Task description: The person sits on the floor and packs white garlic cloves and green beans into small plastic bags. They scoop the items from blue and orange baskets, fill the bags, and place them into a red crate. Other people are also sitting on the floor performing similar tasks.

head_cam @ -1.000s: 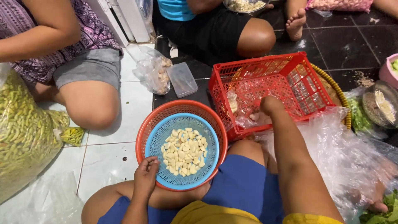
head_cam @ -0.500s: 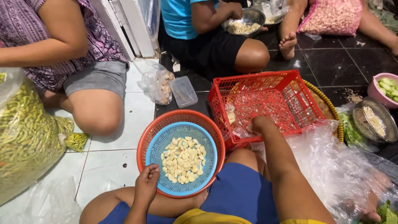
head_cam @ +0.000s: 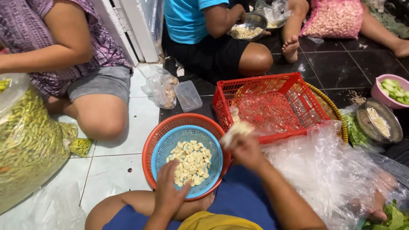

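Garlic (head_cam: 237, 129) pinched in right hand (head_cam: 246, 150), raised over right rim of blue strainer (head_cam: 164, 149). Left hand (head_cam: 169, 191) grips strainer's near rim. Peeled cloves (head_cam: 190, 162) inside strainer, nested in orange basket (head_cam: 150, 140). Red crate (head_cam: 272, 104) just beyond.

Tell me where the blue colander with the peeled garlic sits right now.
The blue colander sits nested inside the orange colander on the person's lap, left of the red basket, with the left hand gripping its near rim.
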